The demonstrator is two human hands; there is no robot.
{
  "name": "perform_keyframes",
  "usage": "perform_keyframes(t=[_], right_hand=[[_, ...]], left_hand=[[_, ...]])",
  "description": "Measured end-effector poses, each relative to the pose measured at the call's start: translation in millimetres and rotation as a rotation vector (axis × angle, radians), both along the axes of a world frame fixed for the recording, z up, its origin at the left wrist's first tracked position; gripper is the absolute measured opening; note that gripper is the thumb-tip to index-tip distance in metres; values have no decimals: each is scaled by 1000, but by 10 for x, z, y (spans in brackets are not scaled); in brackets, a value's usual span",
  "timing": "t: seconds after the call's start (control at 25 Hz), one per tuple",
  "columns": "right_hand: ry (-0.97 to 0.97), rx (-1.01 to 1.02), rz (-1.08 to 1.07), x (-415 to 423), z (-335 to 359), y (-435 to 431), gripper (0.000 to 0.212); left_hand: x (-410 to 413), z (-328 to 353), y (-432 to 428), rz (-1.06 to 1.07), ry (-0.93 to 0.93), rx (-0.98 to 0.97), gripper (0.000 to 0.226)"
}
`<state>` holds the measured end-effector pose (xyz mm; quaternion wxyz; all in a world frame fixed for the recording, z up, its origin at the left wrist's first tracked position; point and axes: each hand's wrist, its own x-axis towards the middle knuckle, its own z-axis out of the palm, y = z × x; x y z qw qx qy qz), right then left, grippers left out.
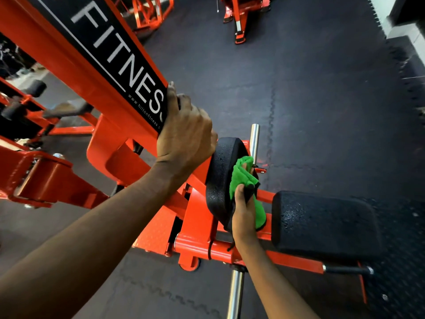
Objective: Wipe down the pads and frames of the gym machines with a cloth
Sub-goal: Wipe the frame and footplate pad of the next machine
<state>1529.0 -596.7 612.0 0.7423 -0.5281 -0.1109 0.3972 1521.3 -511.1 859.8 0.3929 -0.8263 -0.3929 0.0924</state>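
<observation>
The left hand (pixel 184 132) is clenched over the near end of a slanting orange beam (pixel 69 65), its fingers curled round the edge of the black label (pixel 115 54) on the beam's face. The beam's long axis runs from far left down to the middle of the scene.

Just right of it, the right hand (pixel 243 217) grasps a green cloth (pixel 241 176) and holds it against the right face of a round black pad (pixel 218 180). The bunched cloth lies lengthwise near to far along that face. A second black pad (pixel 322 224) sits near on the right, leaving a narrow gap for the hand. A chrome bar (pixel 254 139) stands just beyond the cloth. Dark floor (pixel 299 88) lies open to the far right, up to another orange machine (pixel 239 14).
</observation>
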Motion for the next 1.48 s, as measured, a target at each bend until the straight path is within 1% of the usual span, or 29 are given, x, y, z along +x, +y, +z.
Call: perform_keyframes(t=[0.08, 0.12, 0.2, 0.24, 0.32, 0.44, 0.48, 0.52, 0.56, 0.6, 0.64, 0.68, 0.76, 0.8, 0.84, 0.92, 1.0, 1.08, 1.16, 1.24, 1.36, 1.48], right_hand=[[-67, -101, -6, 14, -130, 2, 80], [-77, -172, -3, 55, -180, 1, 86], [-101, -277, 43, 147, -291, 13, 105], [-112, -312, 63, 185, -418, 23, 109], [-105, -379, 119, 221, -692, 42, 105], [-22, -444, 130, 177, -1382, 82, 111], [12, -494, 132, 188, -1415, 68, 107], [51, -527, 130, 192, -1521, 60, 95], [96, -545, 128, 209, -1465, 26, 78], [154, -553, 114, 207, -1584, 5, 61], [211, -589, 113, 197, -1777, -21, 54], [268, -617, 108, 178, -1854, -47, 57], [355, -645, 95, 148, -2374, 26, 72], [398, -632, 91, 177, -2437, 93, 73], [429, -656, 90, 241, -2183, 152, 71], [420, -625, 55, 484, -1298, 211, 65], [361, -601, 5, 686, -994, 374, 54], [322, -583, -21, 861, -803, 536, 55], [364, -512, -43, 972, -638, 710, 59], [314, -447, -6, 1012, -512, 818, 61], [272, -338, 84, 924, -457, 767, 65], [265, -213, 84, 663, -526, 532, 64]], left_hand=[[-1, -4, 11, 2, 1, -7, 51], [-2, -4, 14, -3, -1, -6, 51], [-2, 2, 5, -7, 0, -5, 51], [1, 6, 1, -8, 3, -5, 51], [6, 9, -3, -9, 5, -4, 51], [11, 1, -10, -6, 6, -8, 52], [10, -2, -1, -4, 6, -5, 52], [7, -6, 13, -5, 7, 1, 51], [3, -8, 16, -7, 6, 10, 51], [0, -10, 11, -10, 6, 15, 51], [3, -16, 8, -12, 9, 18, 50], [7, -18, 9, -14, 12, 20, 50], [10, -13, 4, -14, 14, 20, 50], [9, -17, 4, -11, 18, 25, 51], [7, -20, 5, -7, 20, 32, 51], [6, -27, 10, -3, 20, 36, 52], [3, -33, 12, -4, 15, 34, 51], [2, -39, 19, -16, 7, 38, 50], [0, -42, 20, -21, -1, 41, 49], [-6, -55, 33, -30, -11, 39, 48], [-20, -63, 37, -38, -23, 42, 48], [-6, -73, 57, -35, -28, 27, 47]])
